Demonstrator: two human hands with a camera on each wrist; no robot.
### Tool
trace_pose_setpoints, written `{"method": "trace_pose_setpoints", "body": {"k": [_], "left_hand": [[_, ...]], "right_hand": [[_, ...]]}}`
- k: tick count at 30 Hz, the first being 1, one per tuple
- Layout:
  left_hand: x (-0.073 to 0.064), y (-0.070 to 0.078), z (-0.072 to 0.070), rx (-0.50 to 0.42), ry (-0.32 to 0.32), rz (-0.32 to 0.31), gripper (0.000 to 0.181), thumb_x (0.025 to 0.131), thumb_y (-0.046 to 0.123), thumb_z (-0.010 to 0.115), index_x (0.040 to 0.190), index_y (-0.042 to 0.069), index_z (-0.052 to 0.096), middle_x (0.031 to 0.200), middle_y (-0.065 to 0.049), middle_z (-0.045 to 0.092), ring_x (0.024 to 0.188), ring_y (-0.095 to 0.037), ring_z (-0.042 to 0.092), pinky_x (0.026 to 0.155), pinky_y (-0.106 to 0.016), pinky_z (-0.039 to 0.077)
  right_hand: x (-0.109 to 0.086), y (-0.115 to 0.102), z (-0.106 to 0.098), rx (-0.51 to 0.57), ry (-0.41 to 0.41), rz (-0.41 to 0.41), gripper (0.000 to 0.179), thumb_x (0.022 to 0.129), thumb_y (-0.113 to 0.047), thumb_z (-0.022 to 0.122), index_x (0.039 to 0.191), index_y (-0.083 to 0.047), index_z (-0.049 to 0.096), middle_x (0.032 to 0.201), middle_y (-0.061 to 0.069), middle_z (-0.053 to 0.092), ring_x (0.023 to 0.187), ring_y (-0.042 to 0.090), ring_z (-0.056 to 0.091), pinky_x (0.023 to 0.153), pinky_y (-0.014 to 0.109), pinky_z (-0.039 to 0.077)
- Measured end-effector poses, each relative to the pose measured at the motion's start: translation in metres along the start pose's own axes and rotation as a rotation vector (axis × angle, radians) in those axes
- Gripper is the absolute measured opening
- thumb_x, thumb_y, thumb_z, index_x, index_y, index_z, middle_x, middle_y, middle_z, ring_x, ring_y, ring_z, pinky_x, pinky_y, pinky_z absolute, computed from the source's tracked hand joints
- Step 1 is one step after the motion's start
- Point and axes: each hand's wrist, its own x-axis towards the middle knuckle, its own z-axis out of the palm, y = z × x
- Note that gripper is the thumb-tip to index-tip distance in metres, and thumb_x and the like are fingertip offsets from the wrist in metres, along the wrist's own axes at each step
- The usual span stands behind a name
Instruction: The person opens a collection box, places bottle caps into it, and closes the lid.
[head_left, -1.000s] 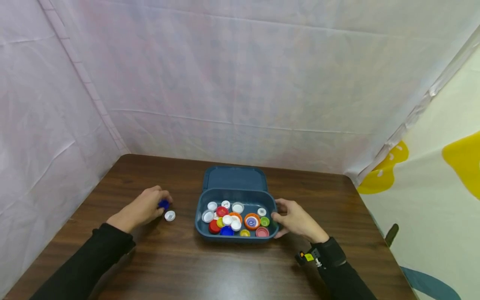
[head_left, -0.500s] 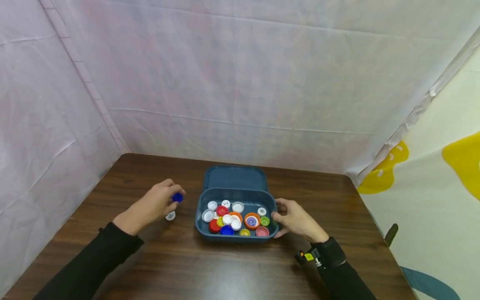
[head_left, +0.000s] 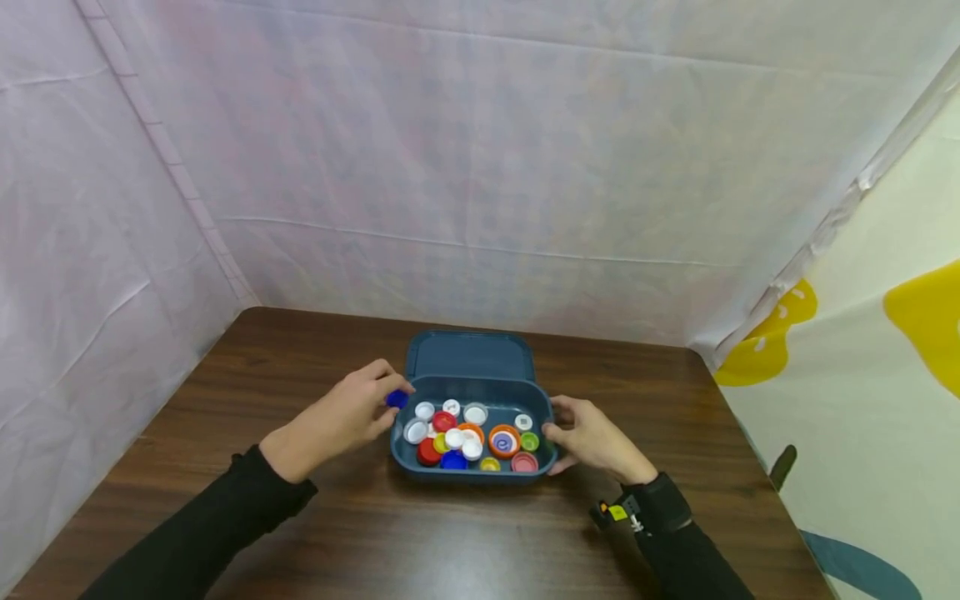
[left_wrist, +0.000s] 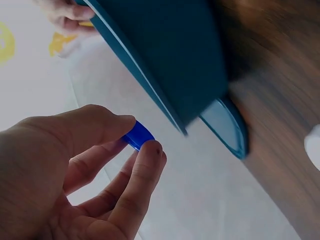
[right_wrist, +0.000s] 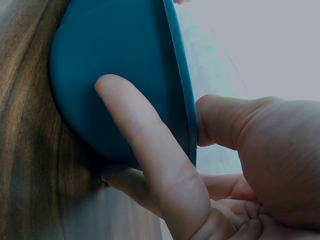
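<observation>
My left hand [head_left: 341, 425] pinches a blue bottle cap [left_wrist: 139, 135] between thumb and fingertips, just off the left rim of a dark blue plastic box [head_left: 480, 478]. Several bottle caps in white, red, yellow, orange, green and pink lie in the box, among them a blue cap [head_left: 453, 461] near its front wall. At the box's right end, my right hand [head_left: 596, 437] grips the rim. The right wrist view shows that thumb on the rim and the fingers [right_wrist: 145, 125] against the outer wall.
The box's lid [head_left: 470, 354] lies folded back behind it on the brown wooden table [head_left: 480, 542]. A white cap [left_wrist: 313, 146] shows at the right edge of the left wrist view. Pale cloth [head_left: 465, 150] hangs behind the table.
My left hand has lifted the blue cap from the table and carried it rightward to the box's left rim. The right hand and the box have stayed in place.
</observation>
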Motion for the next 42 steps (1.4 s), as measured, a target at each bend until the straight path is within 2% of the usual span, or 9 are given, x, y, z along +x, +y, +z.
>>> {"method": "trace_pose_setpoints", "body": {"k": [3, 11, 19, 21, 27, 38, 42], "left_hand": [[0.004, 0.006, 0.005, -0.009, -0.028, 0.015, 0.029, 0.100, 0.004, 0.090, 0.128, 0.004, 0.083, 0.122, -0.016, 0.072, 0.095, -0.016, 0.070, 0.088, -0.035, 0.072], [0.015, 0.027, 0.016, -0.024, -0.126, 0.003, 0.034, 0.102, 0.009, 0.090, 0.134, 0.004, 0.081, 0.128, -0.015, 0.071, 0.108, -0.023, 0.072, 0.099, -0.040, 0.072], [0.020, 0.042, 0.035, -0.052, -0.172, 0.110, 0.035, 0.106, 0.013, 0.086, 0.140, 0.007, 0.078, 0.124, -0.012, 0.069, 0.105, -0.018, 0.069, 0.094, -0.034, 0.070], [0.020, 0.045, 0.038, -0.045, -0.168, 0.123, 0.037, 0.106, 0.016, 0.087, 0.142, 0.007, 0.078, 0.124, -0.011, 0.068, 0.106, -0.018, 0.068, 0.096, -0.035, 0.070], [0.017, 0.046, 0.039, -0.031, -0.154, 0.101, 0.036, 0.108, 0.021, 0.086, 0.141, 0.008, 0.079, 0.128, -0.010, 0.070, 0.110, -0.019, 0.068, 0.102, -0.040, 0.070], [0.008, 0.036, 0.032, -0.007, -0.067, 0.089, 0.029, 0.107, 0.017, 0.086, 0.135, 0.011, 0.083, 0.125, -0.009, 0.072, 0.098, -0.013, 0.066, 0.082, -0.025, 0.064], [0.004, 0.030, 0.028, 0.012, -0.058, 0.062, 0.029, 0.107, 0.019, 0.086, 0.135, 0.009, 0.083, 0.126, -0.010, 0.073, 0.103, -0.016, 0.070, 0.087, -0.031, 0.069]], "right_hand": [[0.001, 0.000, 0.000, 0.000, -0.001, -0.003, 0.059, 0.116, -0.010, 0.067, 0.168, 0.010, 0.047, 0.152, 0.038, 0.067, 0.101, 0.030, 0.084, 0.077, 0.049, 0.074], [-0.001, 0.000, 0.000, 0.002, -0.003, -0.010, 0.062, 0.115, -0.010, 0.068, 0.169, 0.011, 0.045, 0.152, 0.039, 0.067, 0.101, 0.030, 0.084, 0.077, 0.050, 0.074], [0.000, 0.000, -0.001, 0.000, -0.002, -0.008, 0.061, 0.116, -0.010, 0.068, 0.169, 0.011, 0.046, 0.152, 0.039, 0.066, 0.100, 0.029, 0.084, 0.077, 0.050, 0.074], [0.000, 0.000, -0.001, -0.002, -0.001, -0.007, 0.060, 0.116, -0.009, 0.067, 0.168, 0.011, 0.046, 0.152, 0.039, 0.067, 0.099, 0.029, 0.084, 0.077, 0.050, 0.074], [0.000, 0.000, 0.000, 0.005, -0.002, -0.011, 0.058, 0.116, -0.007, 0.066, 0.167, 0.012, 0.047, 0.150, 0.039, 0.067, 0.098, 0.029, 0.084, 0.077, 0.050, 0.074], [-0.001, -0.001, -0.001, 0.001, 0.003, -0.003, 0.061, 0.115, -0.009, 0.067, 0.169, 0.011, 0.045, 0.152, 0.039, 0.066, 0.097, 0.029, 0.084, 0.077, 0.051, 0.074], [-0.001, -0.001, 0.000, 0.004, 0.004, -0.001, 0.059, 0.116, -0.007, 0.066, 0.168, 0.011, 0.046, 0.152, 0.040, 0.066, 0.096, 0.029, 0.085, 0.077, 0.051, 0.074]]}}
